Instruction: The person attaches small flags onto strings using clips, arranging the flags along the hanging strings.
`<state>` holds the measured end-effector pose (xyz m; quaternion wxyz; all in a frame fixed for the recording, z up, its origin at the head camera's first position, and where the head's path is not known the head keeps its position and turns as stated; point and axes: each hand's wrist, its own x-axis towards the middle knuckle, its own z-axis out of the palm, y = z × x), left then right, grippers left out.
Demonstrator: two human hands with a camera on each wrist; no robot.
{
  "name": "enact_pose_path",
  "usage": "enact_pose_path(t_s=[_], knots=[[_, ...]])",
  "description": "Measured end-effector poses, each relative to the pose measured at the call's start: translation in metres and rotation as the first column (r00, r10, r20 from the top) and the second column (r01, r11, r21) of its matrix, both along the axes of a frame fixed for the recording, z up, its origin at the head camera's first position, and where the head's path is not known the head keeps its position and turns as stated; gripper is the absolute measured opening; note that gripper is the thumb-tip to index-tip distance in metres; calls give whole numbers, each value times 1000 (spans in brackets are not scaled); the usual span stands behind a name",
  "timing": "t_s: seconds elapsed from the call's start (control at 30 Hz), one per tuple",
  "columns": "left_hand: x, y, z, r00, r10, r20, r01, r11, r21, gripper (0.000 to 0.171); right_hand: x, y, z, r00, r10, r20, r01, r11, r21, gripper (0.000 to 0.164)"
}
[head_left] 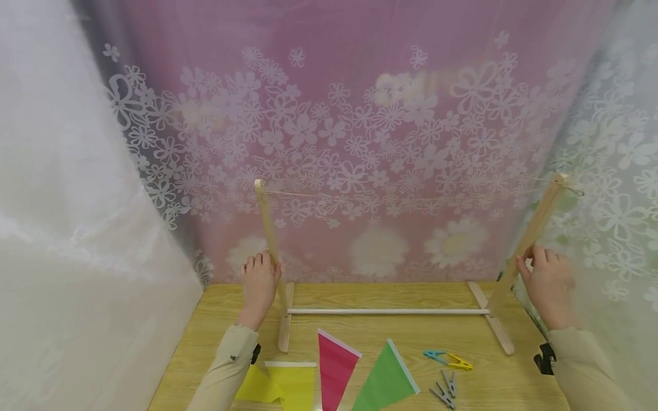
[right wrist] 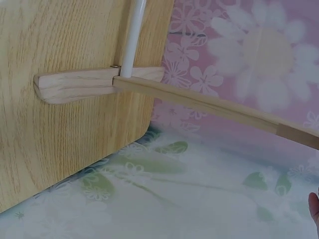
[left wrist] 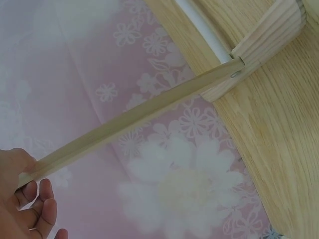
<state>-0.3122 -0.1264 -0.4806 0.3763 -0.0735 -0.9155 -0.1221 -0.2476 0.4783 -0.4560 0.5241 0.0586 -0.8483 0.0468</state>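
Observation:
A wooden stand stands on the table, its two upright posts joined low down by a white rod [head_left: 385, 311]. My left hand [head_left: 259, 285] grips the left post [head_left: 266, 222] about midway up; in the left wrist view, thumb and curled fingers lie on either side of the post [left wrist: 129, 118]. At the right post [head_left: 544, 211], my right hand [head_left: 551, 285] pinches the edge between thumb and fingers. Only a fingertip [right wrist: 314, 206] of that hand shows in the right wrist view. A thin string [head_left: 293, 194] runs between the post tops, with a small loop at the right end.
In front of the stand lie yellow flags [head_left: 293, 385], a red pennant [head_left: 336, 362] and a green pennant [head_left: 388, 377]. To their right are a blue clothespin [head_left: 434, 357], a yellow clothespin [head_left: 459, 362] and grey clothespins [head_left: 443, 395]. Flowered curtains [head_left: 360, 142] enclose the table [head_left: 380, 331].

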Motion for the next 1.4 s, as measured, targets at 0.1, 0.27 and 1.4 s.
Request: enact_pose_path(t_s=[0.1,0.27,1.4], knots=[[-1,-3,-1,1000,5,-13,-6,1000,-9,32,-4,-1,-1,1000,15,-27,-15,1000,-1,21],[-1,-7,-2,999,14,-37,-14,1000,-14,29,-6,-3,-3,1000,12,-24,-12,1000,19,22],[1,-21,-6,997,-14,-70,12,1000,-17,29,-6,-22,-8,999,-45,-1,45,998,-35,21]])
